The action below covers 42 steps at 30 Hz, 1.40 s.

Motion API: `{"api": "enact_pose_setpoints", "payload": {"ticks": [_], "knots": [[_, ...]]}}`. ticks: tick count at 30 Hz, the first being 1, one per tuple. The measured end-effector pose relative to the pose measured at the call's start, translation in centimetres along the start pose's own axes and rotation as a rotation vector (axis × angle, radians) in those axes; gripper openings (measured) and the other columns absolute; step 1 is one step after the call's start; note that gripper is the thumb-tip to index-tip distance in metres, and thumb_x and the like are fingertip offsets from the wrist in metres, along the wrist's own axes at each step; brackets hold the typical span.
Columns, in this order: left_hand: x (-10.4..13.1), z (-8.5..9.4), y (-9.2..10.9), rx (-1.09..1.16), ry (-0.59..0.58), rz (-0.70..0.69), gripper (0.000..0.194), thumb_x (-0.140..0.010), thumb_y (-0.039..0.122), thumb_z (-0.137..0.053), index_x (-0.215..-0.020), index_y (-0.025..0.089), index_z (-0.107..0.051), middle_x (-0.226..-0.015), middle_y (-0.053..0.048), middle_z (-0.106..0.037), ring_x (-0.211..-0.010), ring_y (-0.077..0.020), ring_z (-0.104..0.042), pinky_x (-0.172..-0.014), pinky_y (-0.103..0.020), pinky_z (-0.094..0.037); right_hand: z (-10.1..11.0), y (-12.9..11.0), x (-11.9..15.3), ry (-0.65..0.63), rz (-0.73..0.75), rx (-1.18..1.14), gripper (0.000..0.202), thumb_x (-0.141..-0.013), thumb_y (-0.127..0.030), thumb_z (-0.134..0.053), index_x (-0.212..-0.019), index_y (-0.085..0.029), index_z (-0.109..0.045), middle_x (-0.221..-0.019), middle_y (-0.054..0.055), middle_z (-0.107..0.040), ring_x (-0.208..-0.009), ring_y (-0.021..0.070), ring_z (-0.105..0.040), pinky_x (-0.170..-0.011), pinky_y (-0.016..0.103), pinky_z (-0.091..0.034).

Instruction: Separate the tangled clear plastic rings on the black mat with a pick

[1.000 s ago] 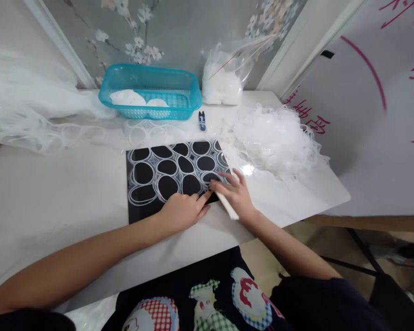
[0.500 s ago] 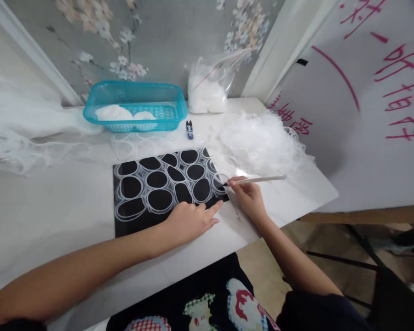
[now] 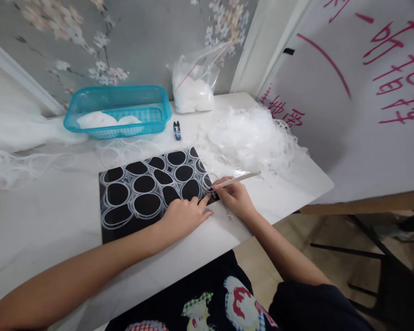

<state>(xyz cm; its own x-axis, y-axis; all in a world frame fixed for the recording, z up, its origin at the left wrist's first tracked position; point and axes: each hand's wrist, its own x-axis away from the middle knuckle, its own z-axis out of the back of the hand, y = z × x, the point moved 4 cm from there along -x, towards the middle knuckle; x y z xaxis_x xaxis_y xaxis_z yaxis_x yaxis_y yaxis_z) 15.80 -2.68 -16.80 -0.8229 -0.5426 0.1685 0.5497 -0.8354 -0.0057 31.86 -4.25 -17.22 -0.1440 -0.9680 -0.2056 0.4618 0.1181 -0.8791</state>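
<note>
Near the desk's (image 3: pixel 48 211) front edge, the left hand (image 3: pixel 183 216) and forearm (image 3: pixel 100 263) cover part of the sheet (image 3: pixel 144 184). The right hand (image 3: pixel 236 198) hides some of the pen (image 3: pixel 243 177); its tip is too small to tell. White film (image 3: pixel 17 131) blurs and runs out of frame with the desk's left end. Toward the back edge, the basket's (image 3: pixel 163 128) wall partly hides the pads (image 3: pixel 95 119).
</note>
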Motion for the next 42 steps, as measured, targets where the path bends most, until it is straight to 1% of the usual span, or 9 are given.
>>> {"api": "enact_pose_setpoints", "payload": {"ticks": [4, 10, 15, 25, 28, 32, 34, 39, 42], "knots": [[0.0, -0.2, 0.0, 0.006, 0.0, 0.014, 0.054, -0.1, 0.048, -0.04, -0.145, 0.018, -0.043, -0.087, -0.012, -0.068, -0.069, -0.0257, -0.069, -0.052, -0.028, -0.04, 0.1, -0.1, -0.1, 0.008, 0.011, -0.017, 0.021, -0.09, -0.032, -0.059, -0.08, -0.019, -0.072, -0.083, 0.006, -0.073, -0.08, 0.0203, -0.068, -0.074, 0.033, -0.054], [0.2, -0.7, 0.1, 0.014, -0.008, 0.024, 0.055, -0.102, 0.048, -0.032, -0.148, 0.019, -0.038, -0.091, -0.013, -0.066, -0.07, -0.0244, -0.068, -0.052, -0.028, -0.04, 0.1, 0.4, 0.0, 0.002, -0.039, -0.052, 0.023, -0.09, -0.037, -0.06, -0.083, -0.019, -0.072, -0.086, 0.006, -0.073, -0.076, 0.0193, -0.068, -0.069, 0.031, -0.053], [0.3, -0.7, 0.1, 0.016, -0.006, 0.005, 0.055, -0.102, 0.047, -0.03, -0.148, 0.017, -0.037, -0.092, -0.012, -0.065, -0.069, -0.0241, -0.067, -0.051, -0.029, -0.04, 0.1, 0.5, 0.1, 0.006, -0.055, -0.097, 0.023, -0.089, -0.037, -0.06, -0.083, -0.019, -0.071, -0.086, 0.006, -0.073, -0.076, 0.0189, -0.068, -0.067, 0.03, -0.052], [0.2, -0.9, 0.1, 0.026, -0.002, 0.022, 0.056, -0.101, 0.048, -0.033, -0.149, 0.018, -0.036, -0.092, -0.013, -0.065, -0.069, -0.0243, -0.067, -0.052, -0.029, -0.043, 0.0, 0.1, 0.0, -0.019, 0.002, 0.018, 0.021, -0.091, -0.033, -0.058, -0.082, -0.019, -0.071, -0.085, 0.006, -0.073, -0.076, 0.0189, -0.067, -0.069, 0.032, -0.052], [0.2, -0.8, 0.0, 0.031, 0.003, 0.038, 0.057, -0.101, 0.05, -0.034, -0.148, 0.018, -0.038, -0.093, -0.012, -0.066, -0.068, -0.0248, -0.068, -0.051, -0.029, -0.042, -0.1, 0.1, 0.1, -0.009, 0.063, 0.069, 0.019, -0.092, -0.031, -0.057, -0.082, -0.02, -0.071, -0.086, 0.006, -0.074, -0.083, 0.0209, -0.067, -0.077, 0.037, -0.053], [0.2, -0.7, -0.1, 0.044, -0.002, 0.045, 0.057, -0.1, 0.051, -0.033, -0.146, 0.018, -0.041, -0.093, -0.012, -0.066, -0.07, -0.0261, -0.068, -0.052, -0.031, -0.043, -0.2, 0.3, 0.4, -0.003, 0.168, 0.164, 0.016, -0.093, -0.027, -0.055, -0.089, -0.022, -0.069, -0.095, 0.005, -0.075, -0.11, 0.0259, -0.062, -0.089, 0.042, -0.053], [0.1, -0.7, -0.1, 0.056, -0.01, 0.048, 0.057, -0.1, 0.051, -0.033, -0.146, 0.018, -0.041, -0.094, -0.012, -0.067, -0.071, -0.0268, -0.068, -0.052, -0.031, -0.044, -0.5, 0.2, 0.7, -0.008, 0.214, 0.236, 0.017, -0.095, -0.025, -0.052, -0.092, -0.023, -0.069, -0.1, 0.005, -0.075, -0.118, 0.0265, -0.058, -0.092, 0.044, -0.052], [0.0, -0.6, -0.3, 0.096, -0.025, 0.054, 0.055, -0.1, 0.049, -0.034, -0.145, 0.018, -0.042, -0.096, -0.013, -0.067, -0.074, -0.0278, -0.069, -0.055, -0.032, -0.046, -1.4, -0.6, 1.9, -0.097, 0.451, 0.513, 0.02, -0.095, -0.018, -0.05, -0.104, -0.025, -0.067, -0.102, 0.004, -0.075, -0.118, 0.0256, -0.057, -0.097, 0.044, -0.046], [-0.1, -0.5, -0.2, 0.125, -0.026, 0.056, 0.056, -0.1, 0.049, -0.036, -0.147, 0.018, -0.04, -0.097, -0.014, -0.068, -0.077, -0.0293, -0.069, -0.058, -0.034, -0.047, -0.9, -0.2, 1.0, -0.147, 0.496, 0.594, 0.022, -0.092, -0.015, -0.054, -0.102, -0.028, -0.069, -0.102, 0.004, -0.074, -0.113, 0.025, -0.057, -0.096, 0.044, -0.043]]}}
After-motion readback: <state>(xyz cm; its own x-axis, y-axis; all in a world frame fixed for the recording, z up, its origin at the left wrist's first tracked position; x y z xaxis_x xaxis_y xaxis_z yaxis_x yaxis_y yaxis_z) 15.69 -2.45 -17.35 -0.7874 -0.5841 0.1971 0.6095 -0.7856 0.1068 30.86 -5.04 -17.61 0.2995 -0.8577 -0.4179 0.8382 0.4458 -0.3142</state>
